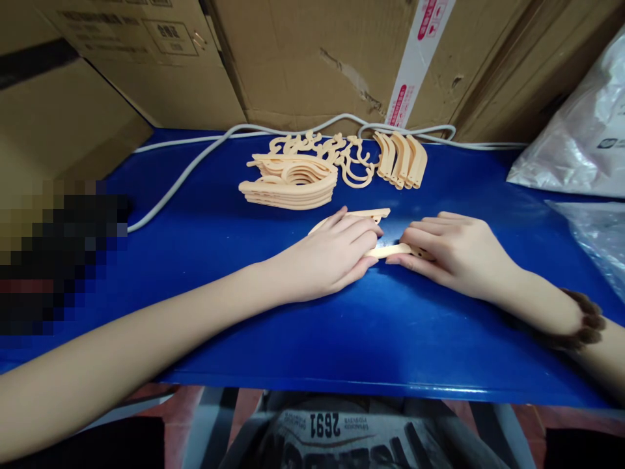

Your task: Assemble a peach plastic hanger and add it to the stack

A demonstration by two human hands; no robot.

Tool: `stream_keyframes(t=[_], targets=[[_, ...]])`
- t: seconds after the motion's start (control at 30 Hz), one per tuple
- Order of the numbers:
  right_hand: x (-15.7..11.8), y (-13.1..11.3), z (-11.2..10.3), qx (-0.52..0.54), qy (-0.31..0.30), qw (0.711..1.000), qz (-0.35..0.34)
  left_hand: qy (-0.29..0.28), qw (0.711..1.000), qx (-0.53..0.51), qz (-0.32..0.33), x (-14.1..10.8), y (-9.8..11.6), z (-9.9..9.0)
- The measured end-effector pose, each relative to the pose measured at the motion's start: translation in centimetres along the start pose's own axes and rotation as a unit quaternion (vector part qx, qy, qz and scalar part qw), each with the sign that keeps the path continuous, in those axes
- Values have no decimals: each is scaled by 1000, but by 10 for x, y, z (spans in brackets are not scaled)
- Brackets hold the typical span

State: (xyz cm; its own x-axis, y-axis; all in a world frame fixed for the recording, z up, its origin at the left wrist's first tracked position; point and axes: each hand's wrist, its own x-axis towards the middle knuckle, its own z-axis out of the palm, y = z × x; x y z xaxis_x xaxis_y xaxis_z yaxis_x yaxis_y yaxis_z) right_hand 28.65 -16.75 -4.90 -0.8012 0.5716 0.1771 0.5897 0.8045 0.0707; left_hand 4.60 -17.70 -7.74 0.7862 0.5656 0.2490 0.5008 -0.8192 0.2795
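On the blue table (pixel 293 339), a cream plastic hanger part (pixel 390 251) spans the gap between my hands. My left hand (pixel 339 251) lies over its left portion, fingers curled down and thumb along the near edge. My right hand (pixel 449 251) pinches the right end, where small holes show. Another cream piece (pixel 374 213) sticks out behind my left fingers; whether it joins the held part is hidden. Beyond my hands is a stack of curved cream hanger pieces (pixel 288 195). Loose hooks (pixel 359 176) and a row of curved hanger arms (pixel 403 159) lie to its right.
Cardboard boxes (pixel 312 65) stand along the back and left. A white cable (pixel 183 176) runs across the table before them. At right are a white plastic bag (pixel 581 130) and clear plastic film (pixel 596 228). A blurred dark object (pixel 53 254) sits at left.
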Motion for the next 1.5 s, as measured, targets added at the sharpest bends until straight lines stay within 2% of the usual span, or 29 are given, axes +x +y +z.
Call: stream_keyframes(t=[0.77, 1.5], targets=[[2, 0, 0, 35, -18, 999, -11, -2, 1000, -1, 1, 0, 1, -1], [1, 0, 3, 41, -4, 999, -25, 13, 1000, 17, 13, -1, 0, 2]])
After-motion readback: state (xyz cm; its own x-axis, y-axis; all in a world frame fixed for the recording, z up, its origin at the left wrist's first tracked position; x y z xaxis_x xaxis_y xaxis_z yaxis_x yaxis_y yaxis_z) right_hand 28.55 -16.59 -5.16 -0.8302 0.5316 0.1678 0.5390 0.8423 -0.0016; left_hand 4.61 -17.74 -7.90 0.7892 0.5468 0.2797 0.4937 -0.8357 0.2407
